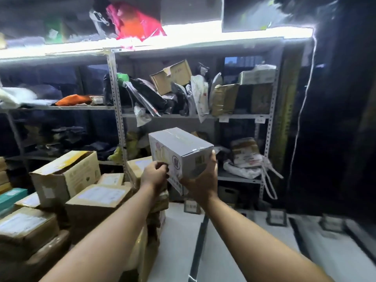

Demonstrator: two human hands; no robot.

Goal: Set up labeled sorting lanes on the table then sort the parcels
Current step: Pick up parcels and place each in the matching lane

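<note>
I hold a white printed box up in the air in front of the shelves, tilted with one corner toward me. My right hand cups it from below and along its right end. My left hand pinches its near left edge with curled fingers. Below lies the white table, divided by dark tape strips into lanes. Small framed label stands sit at the far end of the lanes. A stack of brown cardboard parcels with white shipping labels fills the left side.
Metal racks behind the table hold poly mailers, bags and cartons. A bright light strip runs along the upper shelf. An open carton tops the left pile. A white cord hangs at the right beside a dark area.
</note>
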